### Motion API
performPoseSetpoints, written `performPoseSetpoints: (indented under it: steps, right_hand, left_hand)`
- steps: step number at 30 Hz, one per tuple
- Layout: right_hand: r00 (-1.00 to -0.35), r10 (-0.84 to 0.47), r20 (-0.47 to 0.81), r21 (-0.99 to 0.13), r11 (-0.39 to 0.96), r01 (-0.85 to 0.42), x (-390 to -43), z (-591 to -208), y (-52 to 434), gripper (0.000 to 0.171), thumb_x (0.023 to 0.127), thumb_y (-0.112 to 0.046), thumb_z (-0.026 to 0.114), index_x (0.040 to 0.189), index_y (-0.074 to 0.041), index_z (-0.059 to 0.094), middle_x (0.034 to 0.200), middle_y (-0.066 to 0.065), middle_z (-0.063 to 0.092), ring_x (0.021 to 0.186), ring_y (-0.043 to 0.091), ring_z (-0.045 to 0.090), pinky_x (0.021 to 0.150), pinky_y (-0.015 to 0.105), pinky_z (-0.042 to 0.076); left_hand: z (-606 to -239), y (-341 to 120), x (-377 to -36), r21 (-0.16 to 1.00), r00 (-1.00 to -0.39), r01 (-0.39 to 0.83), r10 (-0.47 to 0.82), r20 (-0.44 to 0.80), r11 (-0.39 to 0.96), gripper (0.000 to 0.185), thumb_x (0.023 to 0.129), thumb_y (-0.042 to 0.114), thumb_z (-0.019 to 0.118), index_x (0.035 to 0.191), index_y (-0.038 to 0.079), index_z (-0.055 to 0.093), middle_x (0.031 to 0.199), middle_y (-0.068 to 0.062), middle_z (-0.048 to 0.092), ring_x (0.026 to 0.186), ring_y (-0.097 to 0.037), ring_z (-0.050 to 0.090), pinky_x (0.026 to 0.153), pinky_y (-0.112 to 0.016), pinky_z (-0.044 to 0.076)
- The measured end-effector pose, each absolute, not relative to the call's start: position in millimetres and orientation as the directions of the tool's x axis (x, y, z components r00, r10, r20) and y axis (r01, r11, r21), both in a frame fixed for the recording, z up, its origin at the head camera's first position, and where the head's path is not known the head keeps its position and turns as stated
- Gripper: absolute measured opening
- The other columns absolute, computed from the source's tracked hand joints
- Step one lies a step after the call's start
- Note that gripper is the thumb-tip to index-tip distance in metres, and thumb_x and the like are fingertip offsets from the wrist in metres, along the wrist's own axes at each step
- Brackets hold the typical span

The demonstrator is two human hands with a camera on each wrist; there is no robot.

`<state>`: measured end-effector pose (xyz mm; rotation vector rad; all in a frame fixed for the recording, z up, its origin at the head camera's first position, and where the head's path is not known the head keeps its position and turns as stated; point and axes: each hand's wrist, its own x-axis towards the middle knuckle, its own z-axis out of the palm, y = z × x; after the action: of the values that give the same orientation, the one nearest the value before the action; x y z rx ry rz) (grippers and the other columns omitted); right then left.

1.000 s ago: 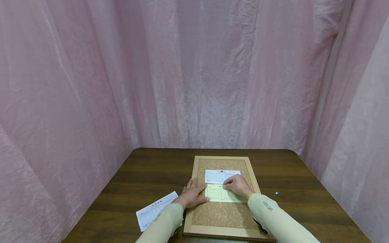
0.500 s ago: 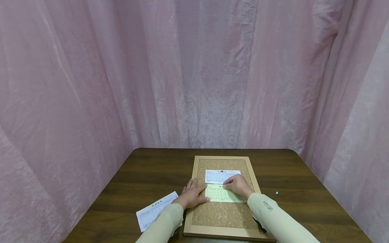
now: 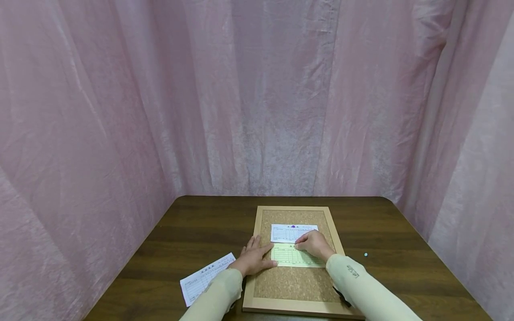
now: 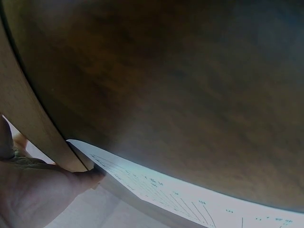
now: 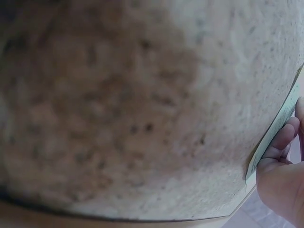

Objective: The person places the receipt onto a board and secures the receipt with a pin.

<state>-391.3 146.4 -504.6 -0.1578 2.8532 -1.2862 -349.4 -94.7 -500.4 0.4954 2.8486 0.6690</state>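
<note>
Hands both on the green slip mid-cork board: your left hand lies flat, fingers straight, pinning its left edge so it can't slide, while your right hand curls fingertips onto its top edge, presumably pressing something in.

The right hand covers the upper right part of the yellow slip, so whatever its curled fingers press there cannot be made out, and the print on that slip and on the white slip above it is too small to read. The left sleeve hides a corner of the loose white sheet on the tabletop, and the small green dot is too tiny to identify. The right wrist view shows only blurred cork board, with the hand cut off at the edge.
</note>
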Motion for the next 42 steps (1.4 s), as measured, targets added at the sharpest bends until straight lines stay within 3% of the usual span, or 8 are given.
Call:
performPoseSetpoints:
  steps: [25, 34, 42]
  right_hand:
    - [-0.997, -0.079, 0.015, -0.741, 0.669, -0.064, -389.3, -499.8, 144.5, 0.006, 0.081, -0.010, 0.082, 0.078, -0.007, 0.079, 0.082, 0.000, 0.072, 0.076, 0.015, 0.058, 0.067, 0.030, 0.044]
    - [-0.990, -0.123, 0.067, -0.750, 0.648, -0.132, -387.5, -503.6, 147.9, 0.004, 0.083, -0.012, 0.081, 0.084, -0.008, 0.079, 0.085, 0.000, 0.072, 0.078, 0.014, 0.059, 0.070, 0.033, 0.047]
    - [-0.992, -0.112, 0.060, -0.805, 0.582, -0.114, -389.2, -506.7, 151.7, 0.004, 0.087, -0.011, 0.076, 0.087, -0.008, 0.078, 0.091, 0.000, 0.070, 0.081, 0.014, 0.058, 0.072, 0.032, 0.046]
  left_hand:
    - [-499.6, -94.9, -347.6, 0.470, -0.928, 0.282, 0.362, -0.088, 0.836, 0.070, 0.092, 0.053, 0.065, 0.150, 0.020, 0.046, 0.162, -0.024, 0.012, 0.149, -0.042, 0.006, 0.113, -0.065, 0.015]
    - [-500.5, -95.3, -347.3, 0.475, -0.925, 0.286, 0.369, -0.088, 0.832, 0.070, 0.093, 0.052, 0.064, 0.151, 0.020, 0.045, 0.162, -0.024, 0.011, 0.149, -0.042, 0.004, 0.113, -0.065, 0.014]
    - [-499.3, -96.1, -346.3, 0.485, -0.925, 0.293, 0.372, -0.073, 0.824, 0.070, 0.091, 0.051, 0.066, 0.150, 0.018, 0.047, 0.161, -0.026, 0.013, 0.148, -0.044, 0.006, 0.112, -0.066, 0.015]
